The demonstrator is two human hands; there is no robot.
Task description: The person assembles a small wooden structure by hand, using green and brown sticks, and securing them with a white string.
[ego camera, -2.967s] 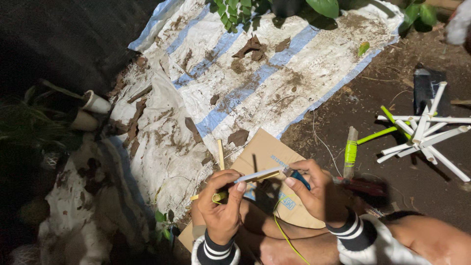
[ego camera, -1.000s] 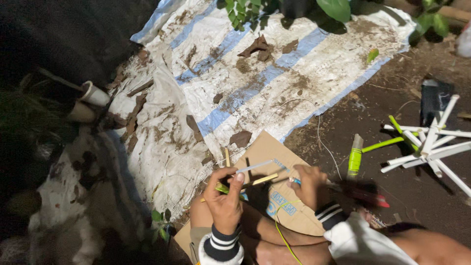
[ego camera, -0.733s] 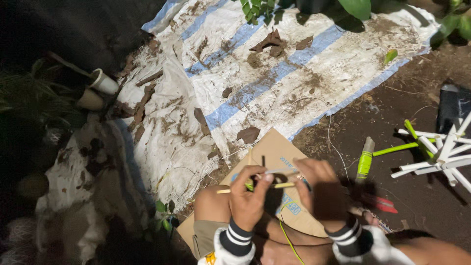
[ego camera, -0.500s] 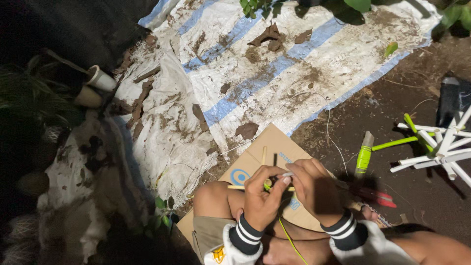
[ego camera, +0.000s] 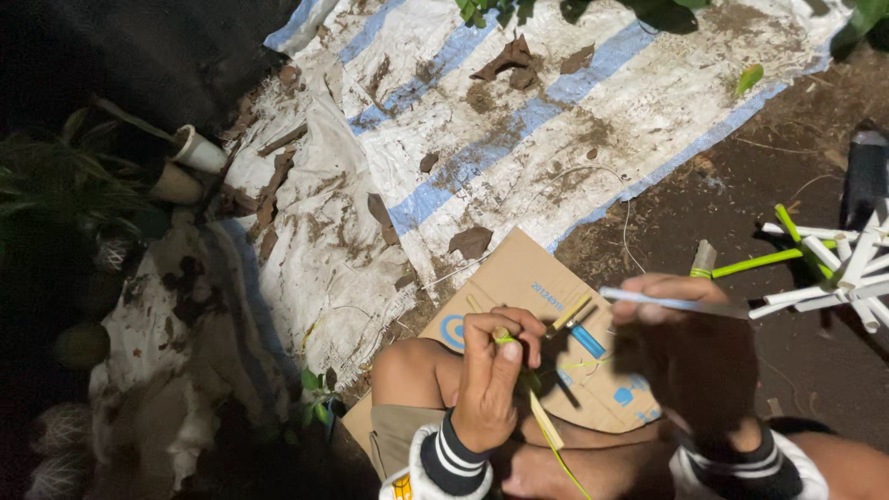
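My left hand pinches a thin green-and-pale plant strip that trails down toward my lap. My right hand grips a slim knife with a pale blade, held level above a brown cardboard sheet. A short pale stick and a blue-handled tool lie on the cardboard between my hands. My bare knee sits just left of the left hand.
A dirty white-and-blue woven sheet with dead leaves covers the ground ahead. A pile of peeled white and green stalks lies at right on dark soil. Two pale cut tubes and plants stand at left.
My hands have parted: the right hand carried the knife out to the right, and the left hand now holds the strip alone. The camera moved closer and tilted.
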